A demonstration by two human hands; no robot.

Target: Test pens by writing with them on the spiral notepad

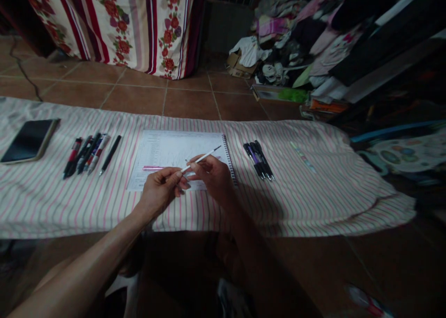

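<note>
A slim white pen refill [202,158] with a dark tip slants up to the right above the notebook. Its lower end is pinched between the thumb and fingers of my left hand [162,185]. My right hand [214,174] grips it near the middle with closed fingers. Under my hands lies a spiral notebook [174,144] with a printed page, its coil on the right side. A pink pen part [153,168] rests on the page beside my left hand. Some small pieces near my right fingers are partly hidden.
Left of the notebook lie a black pen [110,155], several assorted pens [85,153] and a phone [29,140]. Several dark pens [258,160] and a pale patterned strip [302,156] lie to the right. A striped cloth [195,216] covers the table; clothes [278,30] are piled beyond.
</note>
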